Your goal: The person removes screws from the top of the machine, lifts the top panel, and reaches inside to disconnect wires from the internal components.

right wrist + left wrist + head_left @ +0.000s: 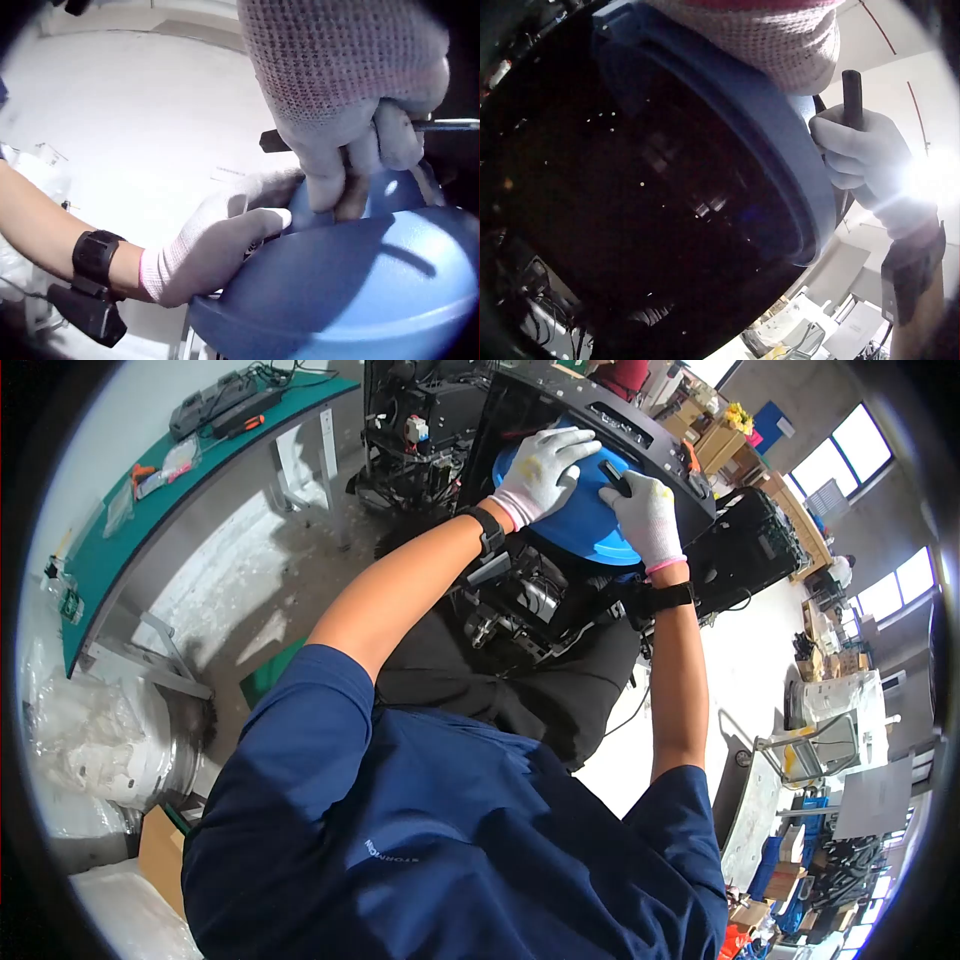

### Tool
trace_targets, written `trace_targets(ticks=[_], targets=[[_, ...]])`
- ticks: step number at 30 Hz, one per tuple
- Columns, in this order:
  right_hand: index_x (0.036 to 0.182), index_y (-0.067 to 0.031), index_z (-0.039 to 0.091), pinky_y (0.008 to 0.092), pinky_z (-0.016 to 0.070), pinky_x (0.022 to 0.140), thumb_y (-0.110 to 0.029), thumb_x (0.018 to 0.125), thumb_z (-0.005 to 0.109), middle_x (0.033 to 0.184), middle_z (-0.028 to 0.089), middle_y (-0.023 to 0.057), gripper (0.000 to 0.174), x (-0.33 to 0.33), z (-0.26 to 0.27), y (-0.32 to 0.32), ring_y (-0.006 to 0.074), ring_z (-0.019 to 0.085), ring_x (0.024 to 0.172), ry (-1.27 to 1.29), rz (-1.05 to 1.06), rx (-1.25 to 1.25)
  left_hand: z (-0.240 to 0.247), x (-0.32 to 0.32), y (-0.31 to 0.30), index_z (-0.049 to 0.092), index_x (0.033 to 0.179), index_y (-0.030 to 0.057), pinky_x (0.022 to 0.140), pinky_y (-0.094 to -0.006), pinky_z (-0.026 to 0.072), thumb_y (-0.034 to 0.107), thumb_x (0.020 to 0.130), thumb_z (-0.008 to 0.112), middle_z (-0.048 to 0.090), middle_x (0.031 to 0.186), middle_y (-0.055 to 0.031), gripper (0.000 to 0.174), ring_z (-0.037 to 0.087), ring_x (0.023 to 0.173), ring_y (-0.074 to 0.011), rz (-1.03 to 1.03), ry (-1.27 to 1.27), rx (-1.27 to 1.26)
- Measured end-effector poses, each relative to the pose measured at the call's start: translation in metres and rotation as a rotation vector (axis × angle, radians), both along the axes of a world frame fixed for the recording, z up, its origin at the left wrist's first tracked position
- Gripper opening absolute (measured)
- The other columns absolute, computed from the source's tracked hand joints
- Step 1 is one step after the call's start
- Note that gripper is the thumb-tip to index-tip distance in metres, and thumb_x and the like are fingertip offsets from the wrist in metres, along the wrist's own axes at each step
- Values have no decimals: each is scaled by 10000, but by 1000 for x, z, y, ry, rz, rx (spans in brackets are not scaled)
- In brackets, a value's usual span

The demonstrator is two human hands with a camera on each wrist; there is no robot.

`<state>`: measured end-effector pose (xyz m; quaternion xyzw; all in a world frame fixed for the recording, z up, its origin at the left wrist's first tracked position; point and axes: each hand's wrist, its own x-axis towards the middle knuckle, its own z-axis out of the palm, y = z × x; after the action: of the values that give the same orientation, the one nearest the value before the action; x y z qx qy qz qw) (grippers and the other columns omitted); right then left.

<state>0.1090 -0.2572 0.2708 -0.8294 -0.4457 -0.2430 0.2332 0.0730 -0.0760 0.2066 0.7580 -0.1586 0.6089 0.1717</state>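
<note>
A smooth blue rounded part (585, 520) sits against a large black housing (560, 395). The gloved left hand (545, 472) rests on the blue part's upper left, fingers extended across it; in the right wrist view this hand (217, 244) lies along the edge of the blue part (352, 277). The gloved right hand (648, 518) grips a dark-handled tool (614, 478) over the part's right side. Its curled fingers (326, 187) touch the blue surface in the right wrist view, and a metal shaft (454, 125) extends from the fist. The left wrist view shows the tool handle (852, 97) upright.
Black machine parts and cables (535, 595) lie below the blue part, close to the person's legs. A green-topped bench (150, 510) with tools stands at the left. Plastic-wrapped items (100, 745) are at the lower left, and a wheeled cart (750, 810) is at the right.
</note>
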Motion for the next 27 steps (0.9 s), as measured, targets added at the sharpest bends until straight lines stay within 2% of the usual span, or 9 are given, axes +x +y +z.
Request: trace_targets(ticks=[5,10,14,15,17,19,21,23,27], targets=[[858,3,693,434,505,684,-210,764,736,753,636,239,237,2,-3,5,399,644,773,-42,26,-10,-3,4,4,595,1248,160,1045,-427,398,100,801,556,570,1302,-64,452,518,1197,-311,-24,43,-9],[845,-95,725,398,528,658,-281,778,725,776,646,129,198,-18,-28,1,335,654,739,-162,-53,80,-6,8,4,616,1211,143,1030,-423,416,93,807,545,593,1271,-75,413,543,1167,-303,-7,3,2],[1255,-74,579,407,533,759,-338,796,710,916,676,188,545,-38,-46,-8,347,668,850,-142,-134,-52,-5,10,1,622,1189,135,1015,-416,431,74,802,540,600,1256,-73,400,560,1153,-291,-4,-34,-8],[1246,-35,584,396,531,788,-348,818,702,966,676,205,543,-41,-41,-13,342,671,898,-72,-137,-23,-7,10,2,624,1185,132,1015,-418,431,69,801,538,601,1252,-72,399,559,1157,-291,-9,-25,-11],[1223,-8,591,382,529,794,-317,867,664,966,681,202,477,-36,-23,-17,313,683,908,37,128,270,-3,2,1,627,1176,114,1018,-430,425,44,787,538,600,1252,-78,405,552,1170,-291,-40,5,-30],[1156,42,596,324,499,723,-204,952,518,810,643,120,329,-55,29,-27,184,619,726,266,233,301,-6,7,4,601,1219,117,1035,-433,406,35,786,545,587,1274,-80,444,536,1191,-289,-55,-21,-4],[1073,41,626,282,457,667,-228,966,476,751,596,91,326,-35,60,-33,144,552,699,317,284,372,-5,4,3,586,1238,120,1038,-435,402,37,784,553,578,1287,-82,463,528,1200,-294,-44,10,6],[987,32,657,259,420,628,-250,973,461,727,594,67,343,-17,81,-23,115,535,695,66,314,439,-5,2,-1,572,1258,122,1040,-437,398,39,782,561,570,1299,-83,484,520,1208,-299,-30,33,31],[929,-10,635,221,408,570,-288,956,573,712,573,-7,286,26,79,-1,67,486,644,365,378,443,-6,-6,-11,559,1277,133,1043,-451,392,66,778,596,533,1341,-96,505,498,1226,-331,35,73,-46]])
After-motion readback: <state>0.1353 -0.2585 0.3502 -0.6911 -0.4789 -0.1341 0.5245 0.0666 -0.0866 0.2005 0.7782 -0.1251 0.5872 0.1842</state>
